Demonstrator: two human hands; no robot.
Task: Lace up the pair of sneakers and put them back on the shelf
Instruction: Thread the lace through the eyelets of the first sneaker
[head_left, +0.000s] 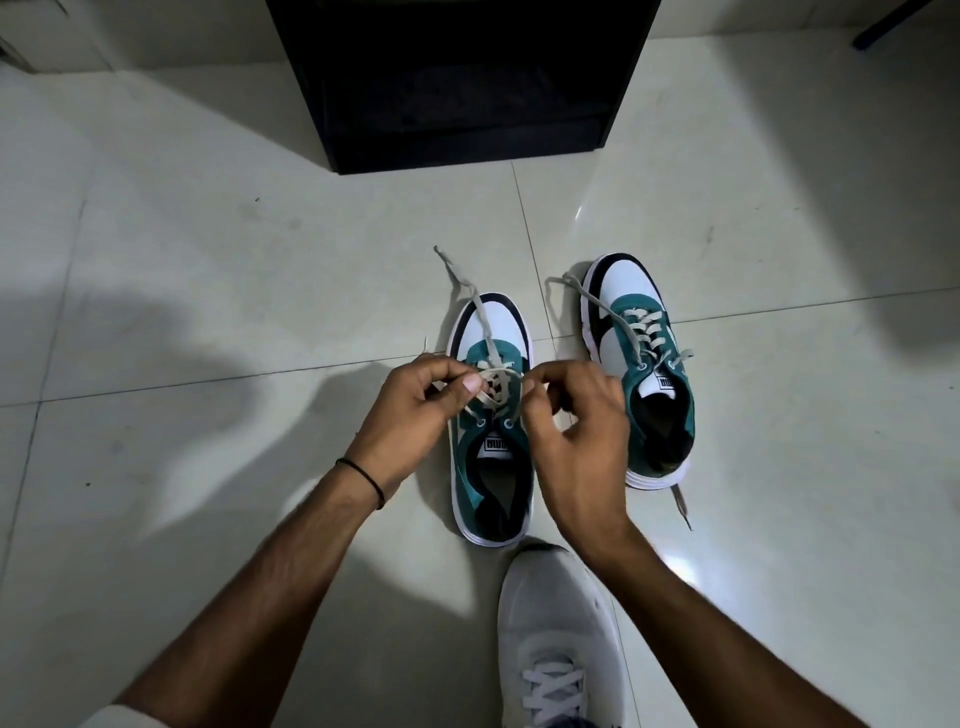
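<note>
Two teal, white and black sneakers stand side by side on the tiled floor, toes pointing away from me. Over the left sneaker (491, 467), my left hand (415, 410) pinches its grey lace (480, 317) at the upper eyelets. My right hand (576, 431) grips the same lace from the other side. One loose lace end trails past the toe. The right sneaker (641, 364) sits apart, its lace crossed through the eyelets with loose ends on the floor. The black shelf (457, 83) stands straight ahead.
My own grey-white shoe (556, 639) is planted just behind the left sneaker. A dark furniture leg (883, 26) shows at the top right. Pale glossy floor tiles (208, 291) spread to both sides.
</note>
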